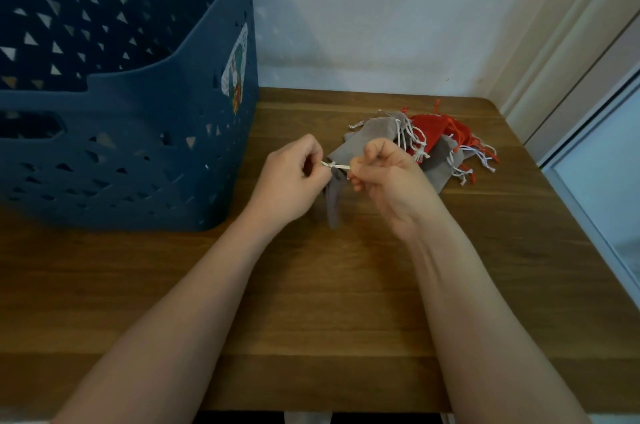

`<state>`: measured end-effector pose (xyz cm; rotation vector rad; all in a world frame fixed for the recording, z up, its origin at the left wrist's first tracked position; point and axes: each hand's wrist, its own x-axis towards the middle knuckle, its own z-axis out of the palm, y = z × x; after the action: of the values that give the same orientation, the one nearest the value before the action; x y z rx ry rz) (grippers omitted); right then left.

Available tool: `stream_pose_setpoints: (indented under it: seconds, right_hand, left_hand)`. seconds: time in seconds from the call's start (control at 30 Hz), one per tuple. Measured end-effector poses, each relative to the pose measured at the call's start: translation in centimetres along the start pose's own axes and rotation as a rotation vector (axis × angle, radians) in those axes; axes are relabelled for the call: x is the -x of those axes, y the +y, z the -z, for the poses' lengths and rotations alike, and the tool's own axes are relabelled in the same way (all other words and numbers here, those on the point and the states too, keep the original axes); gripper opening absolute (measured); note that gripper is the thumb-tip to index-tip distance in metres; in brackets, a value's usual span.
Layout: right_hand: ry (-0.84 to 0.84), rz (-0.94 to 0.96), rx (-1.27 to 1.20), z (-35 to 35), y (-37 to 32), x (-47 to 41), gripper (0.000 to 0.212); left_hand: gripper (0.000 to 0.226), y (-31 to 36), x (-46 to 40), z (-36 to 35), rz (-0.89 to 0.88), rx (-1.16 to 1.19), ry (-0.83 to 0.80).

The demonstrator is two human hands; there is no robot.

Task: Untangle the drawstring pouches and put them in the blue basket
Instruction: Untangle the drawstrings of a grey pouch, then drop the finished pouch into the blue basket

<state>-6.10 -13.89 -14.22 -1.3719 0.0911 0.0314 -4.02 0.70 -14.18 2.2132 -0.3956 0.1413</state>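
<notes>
A grey drawstring pouch (334, 196) hangs between my hands above the wooden table (311, 302). My left hand (289, 181) pinches one end of its white drawstring (334, 165), and my right hand (388, 177) pinches the other end. The string is stretched short between my fingertips. Behind my right hand lies a tangled pile of grey pouches (375, 130) and red pouches (429, 130) with white and red cords. The blue basket (131, 111) stands at the left of the table, its inside mostly dark.
A white wall (381, 7) runs behind the table. A pale door or window frame (588, 111) stands at the right, close to the table's right edge. Bare wood lies in front of my hands down to the near edge.
</notes>
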Motion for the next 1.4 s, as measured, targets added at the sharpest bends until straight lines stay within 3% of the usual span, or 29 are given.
stream_pose_setpoints:
  seconds: [0.17, 0.27, 0.33, 0.43, 0.6, 0.73, 0.83, 0.93, 1.07, 1.23, 1.4]
  right_hand:
    - [-0.087, -0.017, 0.007, -0.4, -0.5, 1.5, 0.026]
    - [-0.177, 0.01, 0.129, -1.2, -2.0, 2.3, 0.033]
    - [-0.211, 0.09, 0.171, -2.6, -3.4, 2.8, 0.026]
    - [-0.081, 0.267, 0.176, -5.1, -5.0, 2.7, 0.013]
    - [0.014, 0.539, 0.336, -10.1, -9.6, 0.8, 0.011]
    - [-0.058, 0.69, 0.612, -14.1, -12.8, -1.5, 0.016]
    - [-0.213, 0.569, 0.806, -15.6, -13.2, -2.4, 0.028]
    - [-0.183, 0.507, 0.825, -14.9, -12.8, -2.3, 0.041]
    - [-0.017, 0.465, 0.871, -11.5, -11.0, -2.5, 0.033]
    - [0.26, 0.286, 0.834, -3.9, -7.5, -3.4, 0.02]
    - [0.335, 0.09, 0.948, 1.7, -3.9, -3.6, 0.034]
  left_hand:
    - [0.011, 0.2, 0.7, 0.6, -0.017, 0.094, 0.05]
    - [0.016, 2.1, 1.1, 2.6, -0.134, 0.167, 0.092]
    - [0.022, 3.9, 1.4, 4.2, -0.23, 0.178, 0.125]
    - [0.013, 6.4, 1.8, 6.8, -0.34, 0.176, 0.214]
    - [0.031, 8.0, 2.4, 10.9, -0.602, -0.127, 0.487]
    - [0.024, 6.6, 2.5, 13.4, -0.555, -0.226, 0.568]
    - [0.024, 5.8, 2.6, 14.8, -0.444, -0.218, 0.546]
    - [0.027, 5.3, 2.7, 15.6, -0.401, -0.228, 0.479]
    - [0.027, 5.8, 2.8, 14.4, -0.481, -0.425, 0.481]
    - [0.022, 7.0, 2.3, 9.8, -0.59, -0.298, 0.346]
    - [0.015, 5.4, 0.2, 5.4, -0.277, -0.165, 0.027]
